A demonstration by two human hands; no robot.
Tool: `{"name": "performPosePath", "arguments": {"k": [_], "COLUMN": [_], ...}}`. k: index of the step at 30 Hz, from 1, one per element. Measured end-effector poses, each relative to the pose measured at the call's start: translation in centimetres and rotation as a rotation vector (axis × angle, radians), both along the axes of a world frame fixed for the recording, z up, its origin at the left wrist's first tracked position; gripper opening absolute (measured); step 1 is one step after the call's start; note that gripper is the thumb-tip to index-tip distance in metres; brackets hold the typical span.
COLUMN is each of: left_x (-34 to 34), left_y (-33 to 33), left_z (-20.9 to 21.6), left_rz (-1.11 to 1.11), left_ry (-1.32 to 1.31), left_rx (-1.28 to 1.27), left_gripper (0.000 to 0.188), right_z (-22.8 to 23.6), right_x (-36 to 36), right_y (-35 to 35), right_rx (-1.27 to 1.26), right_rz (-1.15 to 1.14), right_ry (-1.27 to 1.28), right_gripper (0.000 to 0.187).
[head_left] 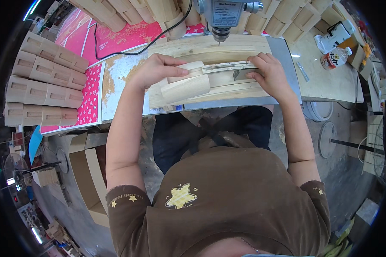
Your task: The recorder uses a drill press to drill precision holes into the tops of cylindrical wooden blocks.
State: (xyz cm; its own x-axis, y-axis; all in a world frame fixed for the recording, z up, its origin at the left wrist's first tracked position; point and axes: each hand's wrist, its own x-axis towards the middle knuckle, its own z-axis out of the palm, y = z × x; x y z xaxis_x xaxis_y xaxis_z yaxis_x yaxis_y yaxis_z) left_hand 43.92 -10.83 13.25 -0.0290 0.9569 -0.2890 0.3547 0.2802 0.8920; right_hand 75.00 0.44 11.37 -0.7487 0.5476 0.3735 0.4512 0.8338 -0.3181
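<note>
On the wooden board [244, 92] in front of me lies a pale rounded wooden block [186, 88] with a recess in its upper side. My left hand [158, 72] grips the block's left end, its thumb and fingers reaching onto the top. My right hand [272, 76] is closed on the right end of a long, narrow, light-coloured strip tool [227, 67] with a flat grey metal plate [242, 75] below it. The tool's left end rests at the block's recess; whether it goes inside I cannot tell. A bench drill [221, 32] stands just beyond, its thin bit above the board.
Stacked wooden blocks [47, 81] line the left side, with more along the back. A black cable [146, 48] crosses the pink sheet [111, 40]. At right are a bottle [334, 58] and a marker pen [303, 71]. An open cardboard box [88, 171] stands on the floor.
</note>
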Motion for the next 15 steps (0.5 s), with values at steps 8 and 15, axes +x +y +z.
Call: {"name": "performPosePath", "arguments": {"k": [8,15], "left_x": [6.0,9.0], "left_y": [3.9,-0.4], "left_z": [-4.5,-8.0], "left_rz": [0.565,0.736], "left_ry": [-0.312,0.022], "left_rx": [0.370,0.679], "left_gripper": [0.050,0.031], "right_z": [0.1,0.2], "right_x": [-0.5,0.0], "right_y": [-0.4,-1.1], "right_rx": [0.063,0.068], "right_rz": [-0.030,-0.061], "right_ry": [0.011,0.007], "right_gripper": [0.034,0.037]}}
